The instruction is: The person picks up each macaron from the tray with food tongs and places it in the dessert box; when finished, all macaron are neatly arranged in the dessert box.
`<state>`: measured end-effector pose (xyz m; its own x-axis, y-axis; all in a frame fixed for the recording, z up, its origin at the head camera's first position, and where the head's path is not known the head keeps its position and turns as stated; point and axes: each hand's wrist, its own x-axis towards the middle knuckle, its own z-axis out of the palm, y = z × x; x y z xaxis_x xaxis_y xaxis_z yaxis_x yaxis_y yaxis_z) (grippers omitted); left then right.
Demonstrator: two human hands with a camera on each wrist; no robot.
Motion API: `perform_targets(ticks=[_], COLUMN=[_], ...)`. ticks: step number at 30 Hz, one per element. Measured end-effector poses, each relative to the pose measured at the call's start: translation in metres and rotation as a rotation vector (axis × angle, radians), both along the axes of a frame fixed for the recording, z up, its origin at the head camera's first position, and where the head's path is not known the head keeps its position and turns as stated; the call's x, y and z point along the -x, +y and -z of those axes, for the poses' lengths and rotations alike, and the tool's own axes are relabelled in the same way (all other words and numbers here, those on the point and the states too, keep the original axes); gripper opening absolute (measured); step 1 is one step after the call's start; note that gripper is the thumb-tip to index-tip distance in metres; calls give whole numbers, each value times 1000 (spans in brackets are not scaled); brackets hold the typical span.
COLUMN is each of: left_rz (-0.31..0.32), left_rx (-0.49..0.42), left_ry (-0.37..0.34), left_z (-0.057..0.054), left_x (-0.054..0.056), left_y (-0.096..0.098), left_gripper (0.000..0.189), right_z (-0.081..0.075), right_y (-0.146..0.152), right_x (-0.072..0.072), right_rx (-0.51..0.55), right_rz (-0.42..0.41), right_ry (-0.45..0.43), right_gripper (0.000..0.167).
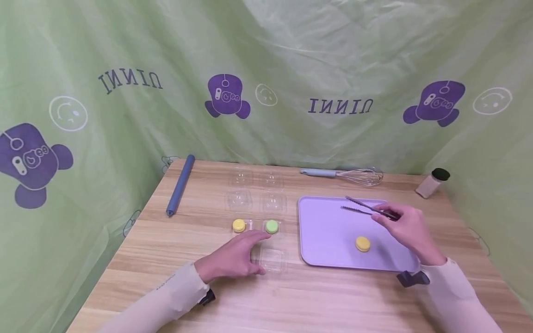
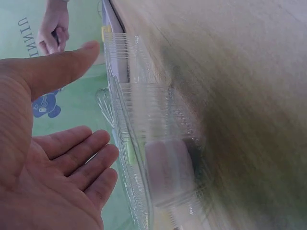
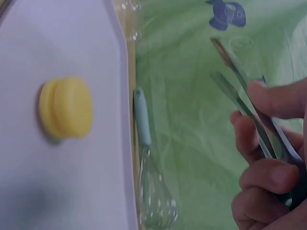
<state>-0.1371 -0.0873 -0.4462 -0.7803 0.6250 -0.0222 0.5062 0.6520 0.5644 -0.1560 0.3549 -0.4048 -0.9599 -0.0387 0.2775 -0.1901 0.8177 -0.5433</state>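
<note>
My left hand (image 1: 234,255) hovers with fingers spread at the left side of a clear plastic macaron box (image 1: 273,260). In that box lie a yellow macaron (image 1: 238,225) and a green macaron (image 1: 271,226). The left wrist view also shows a pink macaron (image 2: 169,167) in it, hidden by my hand in the head view. My right hand (image 1: 410,231) grips a pair of dark metal tongs (image 1: 366,206), their tips parted with nothing between them, above the lilac tray (image 1: 320,231). On the tray lies one yellow macaron (image 1: 362,243).
Domed sections of clear plastic (image 1: 239,199) extend behind the filled compartments. A blue rolling pin (image 1: 181,185) lies at the left. Behind the tray is a whisk (image 1: 341,175), and a dark-capped jar (image 1: 433,182) stands at the back right. A green printed curtain (image 1: 291,134) surrounds the table.
</note>
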Motion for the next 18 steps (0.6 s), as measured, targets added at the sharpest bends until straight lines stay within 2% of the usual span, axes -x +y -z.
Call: perform_targets(ticks=[6, 12, 18], left_rz=[2, 0, -6], left_rx=[-1, -4, -1], left_ry=[6, -5, 10], left_z=[1, 3, 4], left_x=[0, -1, -1], left_y=[0, 2, 2], left_gripper=[87, 86, 85], right_z=[7, 16, 24], right_y=[25, 40, 52], right_x=[-9, -14, -18], right_rx=[-11, -40, -74], right_rz=[-80, -123, -173], right_ry=[-130, -272, -302], right_gripper=[22, 26, 21])
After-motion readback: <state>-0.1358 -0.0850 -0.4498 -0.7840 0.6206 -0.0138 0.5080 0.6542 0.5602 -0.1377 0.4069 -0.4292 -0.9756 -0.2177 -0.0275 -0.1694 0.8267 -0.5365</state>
